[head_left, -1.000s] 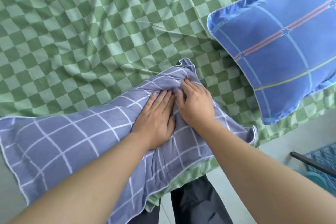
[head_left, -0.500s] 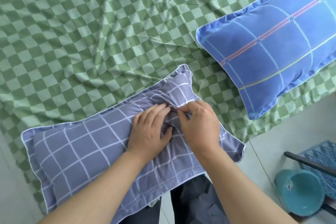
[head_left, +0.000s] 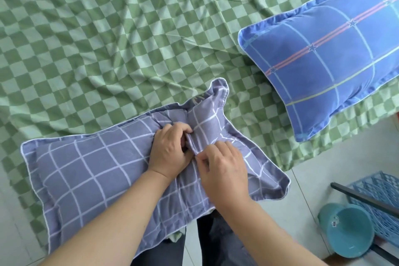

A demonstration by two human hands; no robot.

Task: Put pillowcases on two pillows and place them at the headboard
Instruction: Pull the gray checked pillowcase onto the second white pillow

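Grey checked pillow (head_left: 90, 170) on green checkered sheet (head_left: 108, 39) — left hand (head_left: 170, 153) and right hand (head_left: 224, 168) both pinch its pillowcase fold

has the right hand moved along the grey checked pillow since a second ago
Yes. The right hand has slid back toward the person along the fold in the grey checked pillow, away from its raised far corner, and now sits nearer than the left hand.

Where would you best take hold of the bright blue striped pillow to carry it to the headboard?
By its two short ends, one hand each. The bright blue striped pillow lies flat on the green checkered sheet, stuffed and untouched; its near end sits at the bed edge, so a grip from that side looks easiest.
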